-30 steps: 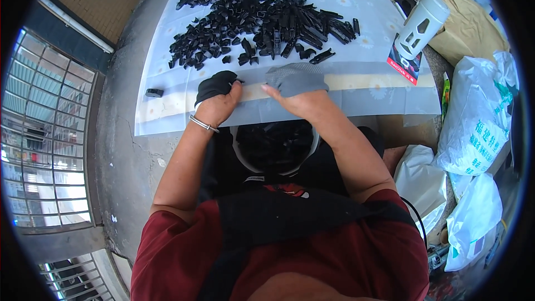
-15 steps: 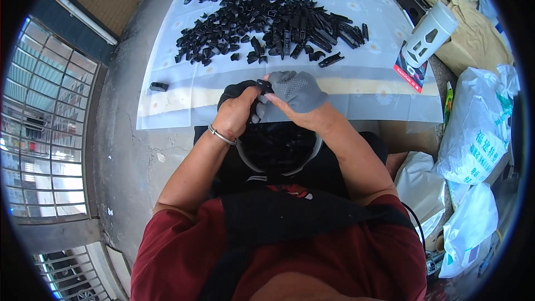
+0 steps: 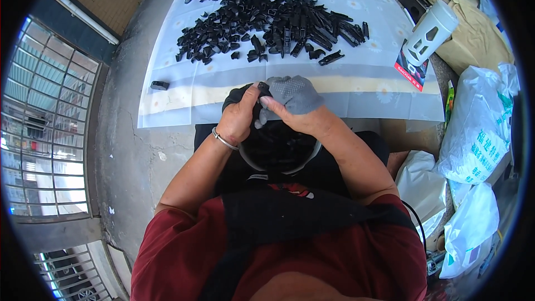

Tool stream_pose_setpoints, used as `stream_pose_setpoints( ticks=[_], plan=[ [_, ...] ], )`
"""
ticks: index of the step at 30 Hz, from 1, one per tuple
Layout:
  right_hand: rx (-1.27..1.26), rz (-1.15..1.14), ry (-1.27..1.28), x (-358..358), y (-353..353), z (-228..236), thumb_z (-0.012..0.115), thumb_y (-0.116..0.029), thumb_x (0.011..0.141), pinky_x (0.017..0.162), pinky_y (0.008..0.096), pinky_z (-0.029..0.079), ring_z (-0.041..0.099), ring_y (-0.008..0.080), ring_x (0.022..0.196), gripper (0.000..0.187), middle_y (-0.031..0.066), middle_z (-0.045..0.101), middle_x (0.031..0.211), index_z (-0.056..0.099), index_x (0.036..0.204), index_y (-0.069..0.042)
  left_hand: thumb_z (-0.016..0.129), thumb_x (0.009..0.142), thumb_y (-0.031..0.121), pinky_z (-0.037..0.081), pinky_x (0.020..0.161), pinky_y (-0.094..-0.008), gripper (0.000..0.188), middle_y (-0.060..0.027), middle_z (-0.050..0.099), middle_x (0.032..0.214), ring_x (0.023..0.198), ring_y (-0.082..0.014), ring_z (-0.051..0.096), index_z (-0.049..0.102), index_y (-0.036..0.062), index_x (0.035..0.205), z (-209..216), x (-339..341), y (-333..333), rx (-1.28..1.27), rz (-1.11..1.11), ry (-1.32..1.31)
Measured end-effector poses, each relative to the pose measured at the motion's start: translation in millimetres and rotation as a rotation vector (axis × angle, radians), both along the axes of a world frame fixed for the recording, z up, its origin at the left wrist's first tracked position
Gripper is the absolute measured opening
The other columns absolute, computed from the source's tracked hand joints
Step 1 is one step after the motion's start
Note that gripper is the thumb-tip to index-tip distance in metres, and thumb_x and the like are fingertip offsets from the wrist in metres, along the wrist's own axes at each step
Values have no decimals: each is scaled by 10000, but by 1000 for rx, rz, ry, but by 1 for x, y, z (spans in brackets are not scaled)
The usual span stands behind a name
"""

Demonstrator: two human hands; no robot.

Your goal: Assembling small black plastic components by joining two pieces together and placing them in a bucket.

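Observation:
My left hand (image 3: 241, 108), in a black fingerless glove with a metal bangle at the wrist, meets my right hand (image 3: 292, 100), in a grey fingerless glove, over the near table edge. Both are closed around a small black plastic part (image 3: 263, 86), mostly hidden by fingers and thumbs. Directly below them, a round container (image 3: 255, 163) in my lap holds dark pieces. Beyond my hands, many loose black plastic parts (image 3: 223, 28) lie heaped on the table, short clip-like ones to the left and longer narrow ones (image 3: 320, 36) to the right.
A flowered cover (image 3: 184, 100) lies over the table. One black piece (image 3: 160, 85) sits alone at its left. A white cylindrical holder (image 3: 432, 33) stands at the right on a red and black card (image 3: 411, 72). White plastic bags (image 3: 471, 134) crowd the right side, and a barred window (image 3: 50, 122) is at left.
Both hands stay together but their fingers have shifted; the thumbs press closer and the black part shows less. My right hand has turned slightly inward.

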State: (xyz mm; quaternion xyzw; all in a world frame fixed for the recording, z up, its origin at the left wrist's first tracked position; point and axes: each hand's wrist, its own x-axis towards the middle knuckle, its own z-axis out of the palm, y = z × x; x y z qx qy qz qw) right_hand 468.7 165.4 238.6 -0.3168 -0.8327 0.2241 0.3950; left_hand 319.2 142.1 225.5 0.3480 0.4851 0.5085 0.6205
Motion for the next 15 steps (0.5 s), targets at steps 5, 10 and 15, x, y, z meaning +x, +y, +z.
stream_pose_setpoints(
  ticks=[5, 10, 15],
  plan=[
    [5, -46, -88, 13, -1, 10, 555, -266, 826, 721, 379, 443, 566, 319, 773, 285, 136, 615, 852, 588, 981, -29, 474, 894, 321, 359, 467, -240, 348, 8, 536, 631, 528, -80, 444, 593, 11, 790, 6, -14, 2, 159, 6, 91],
    [167, -109, -252, 16, -8, 11, 519, -264, 843, 703, 391, 444, 563, 319, 753, 265, 133, 610, 828, 595, 940, -30, 456, 903, 308, 353, 468, -252, 358, 8, 525, 588, 513, -85, 419, 583, 9, 753, 13, -18, 3, 266, -47, 428],
    [377, -129, -268, 16, -7, -1, 525, -217, 810, 614, 389, 428, 551, 282, 663, 167, 98, 594, 747, 607, 795, -71, 416, 915, 272, 383, 487, -313, 356, -68, 541, 573, 484, -185, 464, 566, 9, 727, 23, -2, 2, 432, -59, 709]
  ],
)
